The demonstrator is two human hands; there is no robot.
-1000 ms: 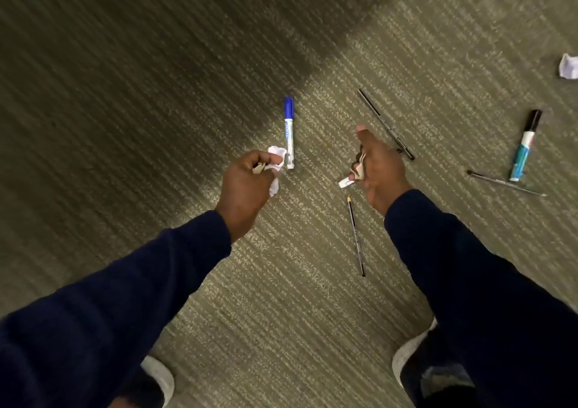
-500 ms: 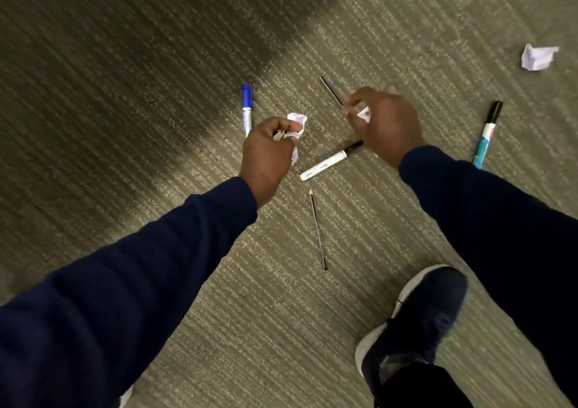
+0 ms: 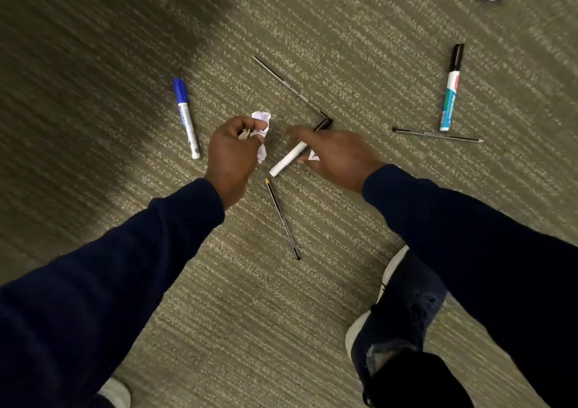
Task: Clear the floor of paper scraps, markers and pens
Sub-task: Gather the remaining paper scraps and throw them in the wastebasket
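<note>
The left hand [image 3: 233,154] was closed around crumpled paper scraps [image 3: 261,129]. The right hand [image 3: 336,154], fingers loosely spread, hovered over the white marker [image 3: 287,160] on the carpet [image 3: 281,313], a small paper bit [image 3: 313,156] showing under its palm.

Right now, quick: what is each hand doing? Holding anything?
Left hand: closed, holding crumpled paper scraps.
Right hand: open, fingers spread over the white marker, a small paper bit under it; not gripping the marker.
</note>
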